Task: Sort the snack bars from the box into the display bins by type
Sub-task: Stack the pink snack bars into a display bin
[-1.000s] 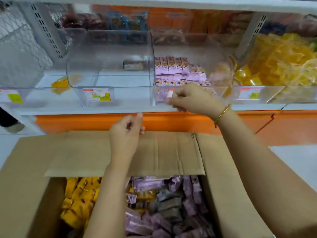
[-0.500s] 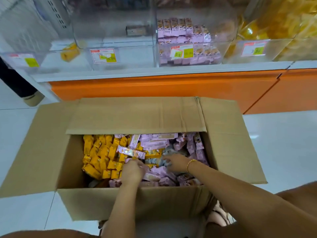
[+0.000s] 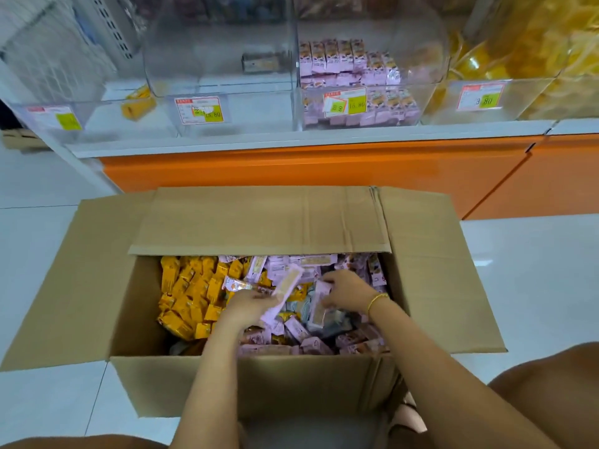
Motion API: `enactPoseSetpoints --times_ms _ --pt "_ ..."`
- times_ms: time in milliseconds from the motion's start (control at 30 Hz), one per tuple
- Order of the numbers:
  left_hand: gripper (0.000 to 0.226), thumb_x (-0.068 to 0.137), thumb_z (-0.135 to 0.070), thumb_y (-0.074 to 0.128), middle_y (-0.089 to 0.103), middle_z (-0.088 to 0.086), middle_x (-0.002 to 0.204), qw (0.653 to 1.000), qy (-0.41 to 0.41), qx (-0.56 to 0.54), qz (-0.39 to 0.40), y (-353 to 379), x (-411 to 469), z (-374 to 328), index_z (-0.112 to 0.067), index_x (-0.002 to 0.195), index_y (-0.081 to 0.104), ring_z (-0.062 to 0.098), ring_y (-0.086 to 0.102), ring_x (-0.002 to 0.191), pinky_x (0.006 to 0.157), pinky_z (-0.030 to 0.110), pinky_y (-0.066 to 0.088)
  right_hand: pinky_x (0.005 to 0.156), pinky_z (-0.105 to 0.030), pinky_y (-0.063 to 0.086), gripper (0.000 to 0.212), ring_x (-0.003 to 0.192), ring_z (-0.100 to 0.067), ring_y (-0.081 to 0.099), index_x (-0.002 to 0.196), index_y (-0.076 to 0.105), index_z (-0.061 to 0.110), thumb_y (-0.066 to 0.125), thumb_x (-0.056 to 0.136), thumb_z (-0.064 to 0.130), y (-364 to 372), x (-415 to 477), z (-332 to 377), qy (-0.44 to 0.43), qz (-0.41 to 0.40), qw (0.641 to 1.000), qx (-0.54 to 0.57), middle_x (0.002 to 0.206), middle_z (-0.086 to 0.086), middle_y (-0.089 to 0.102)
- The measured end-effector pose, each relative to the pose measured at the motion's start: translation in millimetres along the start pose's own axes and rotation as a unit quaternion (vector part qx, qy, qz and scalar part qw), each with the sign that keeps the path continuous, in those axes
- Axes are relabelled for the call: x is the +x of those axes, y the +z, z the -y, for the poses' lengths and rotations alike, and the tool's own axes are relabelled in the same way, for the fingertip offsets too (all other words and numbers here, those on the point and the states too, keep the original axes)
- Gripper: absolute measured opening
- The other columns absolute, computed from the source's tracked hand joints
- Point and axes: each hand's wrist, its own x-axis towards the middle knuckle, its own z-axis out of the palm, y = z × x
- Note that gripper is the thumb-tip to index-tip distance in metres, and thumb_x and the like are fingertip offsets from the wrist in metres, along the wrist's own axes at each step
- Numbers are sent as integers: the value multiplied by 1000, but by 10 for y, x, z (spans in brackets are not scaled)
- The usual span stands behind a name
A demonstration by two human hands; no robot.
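While reaching down into the cardboard box (image 3: 308,384) at 6 o'clock:
Left hand (image 3: 249,307): pinching a pink snack bar (image 3: 287,290), tilted toward 1 o'clock, between thumb and fingers.
Right hand (image 3: 348,291): curling round a second pink bar (image 3: 319,304), just at 3 o'clock of the left hand.
Yellow bars (image 3: 191,293): lying heaped at 9 o'clock inside the box.
Pink bin (image 3: 389,34): standing on the shelf (image 3: 291,144) at 12 o'clock, holding stacked pink packs (image 3: 327,59).

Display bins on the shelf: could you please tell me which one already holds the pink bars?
The third bin from the left, stacked with pink bars. Its left neighbour holds one dark bar; its right neighbour holds yellow packets.
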Motion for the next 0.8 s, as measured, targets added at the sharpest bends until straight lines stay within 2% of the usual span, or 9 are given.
enactPoseSetpoints --times_ms 67,133,233,333,433,500,633,733,800 --pt "35 88 -32 65 61 3 100 965 9 -253 72 -105 -179 -116 -5 108 61 26 62 94 67 28 57 60 -28 49 36 66 -16 59 114 61 2 72 79 5 -364 -164 122 -10 6 1000 27 94 -14 68" --pt "27 94 -24 54 67 9 89 907 30 -396 143 -145 -340 -249 -9 116 60 21 65 75 59 25 57 56 -18 48 53 61 -7 62 128 55 6 72 78 5 -681 -372 235 -25 2 999 26 94 -11 68" --pt "39 83 -22 62 66 16 80 831 63 -507 220 -160 -483 -386 -4 117 61 19 64 64 56 26 58 72 -32 54 42 80 -14 61 109 65 22 72 74 0 -1006 -628 357 -101 -108 987 67 100 -5 68" --pt "65 46 -20 95 67 21 87 788 107 -548 259 -124 -486 -450 1 102 72 24 68 71 58 33 59 78 -22 53 44 92 -13 61 94 67 28 70 73 -11 -1122 -703 411 -181 -185 942 215 99 11 67" --pt "65 35 -17 98 70 22 88 796 154 -534 240 -89 -506 -562 3 92 74 26 70 70 55 33 58 83 -30 55 48 97 -19 65 96 69 27 72 72 -15 -1046 -675 429 -235 -177 882 367 104 7 70" --pt "67 35 -12 97 69 24 91 808 167 -522 217 -66 -548 -682 8 94 71 27 71 75 57 34 58 84 -33 55 41 101 -21 66 99 69 24 79 69 -2 -964 -635 445 -250 -159 859 418 108 2 71" --pt "36 53 -8 83 67 17 83 854 164 -486 89 -62 -499 -814 -1 83 63 24 63 73 54 24 55 89 -34 52 39 108 -18 64 102 69 19 80 65 20 -856 -536 475 -250 -170 848 435 111 2 71" --pt "53 50 -24 84 58 13 97 886 167 -431 43 -74 -572 -897 -4 93 59 23 53 81 64 30 47 84 -26 53 38 111 -14 62 103 69 15 79 67 16 -830 -506 485 -273 -175 845 424 112 3 70" --pt "45 61 -26 81 63 1 97 912 170 -374 5 -76 -619 -939 -13 98 58 18 58 84 69 32 45 83 -23 52 37 114 -10 60 102 69 14 78 66 12 -819 -497 495 -283 -179 838 430 113 5 70"
